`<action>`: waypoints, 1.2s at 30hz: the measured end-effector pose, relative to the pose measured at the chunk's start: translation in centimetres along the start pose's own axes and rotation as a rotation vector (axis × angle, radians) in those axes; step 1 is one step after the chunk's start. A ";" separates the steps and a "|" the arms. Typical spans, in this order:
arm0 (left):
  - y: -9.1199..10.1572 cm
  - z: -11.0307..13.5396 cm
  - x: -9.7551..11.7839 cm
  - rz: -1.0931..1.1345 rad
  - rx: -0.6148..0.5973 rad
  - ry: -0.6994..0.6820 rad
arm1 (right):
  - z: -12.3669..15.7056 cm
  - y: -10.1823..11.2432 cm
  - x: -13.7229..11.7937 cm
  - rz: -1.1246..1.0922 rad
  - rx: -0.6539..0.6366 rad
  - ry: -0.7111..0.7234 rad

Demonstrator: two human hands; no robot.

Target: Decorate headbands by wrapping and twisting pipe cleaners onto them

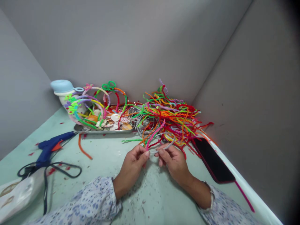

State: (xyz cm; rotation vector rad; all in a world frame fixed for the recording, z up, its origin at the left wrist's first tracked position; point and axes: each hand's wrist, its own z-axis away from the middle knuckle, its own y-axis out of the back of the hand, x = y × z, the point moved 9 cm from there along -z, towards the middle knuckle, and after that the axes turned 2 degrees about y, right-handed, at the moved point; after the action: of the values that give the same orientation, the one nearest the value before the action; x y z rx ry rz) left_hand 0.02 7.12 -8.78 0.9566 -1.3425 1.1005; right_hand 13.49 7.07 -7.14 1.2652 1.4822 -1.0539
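Near the middle of the table my left hand (134, 160) is closed in a pinch on a pink pipe cleaner (155, 135), whose free length slants up and away. My right hand (172, 161) pinches a thin silver-grey wire hoop (173, 140), which curves up behind its fingers. The wire's end reaches across the small gap to my left fingertips, where it meets the pink pipe cleaner. Whether the two are wound together there, I cannot tell. Just beyond both hands lies a heap of colourful pipe cleaners (178, 115), with coiled grey wire hoops (148, 125) at its left side.
A metal tray (105, 132) of shells carries several fuzzy decorated headbands (103, 109). Behind it stands a blue-lidded white bottle (62, 87). A blue glue gun (48, 147) with its cord lies left, near a plastic bag (23, 195). A phone (214, 161) lies right.
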 end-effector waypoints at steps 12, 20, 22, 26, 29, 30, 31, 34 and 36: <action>-0.2 -0.2 -0.3 0.108 -0.017 0.052 | 0.6 -0.5 -0.5 0.076 -0.089 0.142; -0.4 -0.3 -0.3 0.128 -0.023 0.098 | 0.9 -1.2 -1.8 0.188 -0.185 0.296; -0.4 -0.2 -0.2 0.119 -0.027 0.091 | 1.0 -1.3 -1.8 0.210 -0.191 0.314; -0.4 -0.1 0.1 0.076 -0.032 0.043 | 0.8 -0.6 -1.1 0.174 -0.096 0.236; -0.4 -0.1 0.2 0.060 -0.023 0.034 | 0.6 0.0 -0.6 0.132 -0.009 0.163; -0.3 -0.1 0.2 0.054 -0.017 0.034 | 0.5 0.2 -0.6 0.127 0.013 0.149; -0.3 -0.1 0.2 0.048 -0.009 0.035 | 0.5 0.3 -0.6 0.125 0.033 0.138; -0.1 0.0 0.5 0.028 0.022 0.019 | 0.4 0.7 -0.6 0.121 0.082 0.114; -0.1 0.2 0.7 0.000 0.041 -0.007 | 0.3 0.9 -0.5 0.117 0.100 0.103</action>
State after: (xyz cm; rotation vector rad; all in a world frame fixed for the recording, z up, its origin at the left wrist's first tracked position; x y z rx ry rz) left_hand 0.01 6.93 -8.03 0.9913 -1.3299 1.1295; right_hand 14.42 6.74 -6.76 1.4788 1.4276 -1.0086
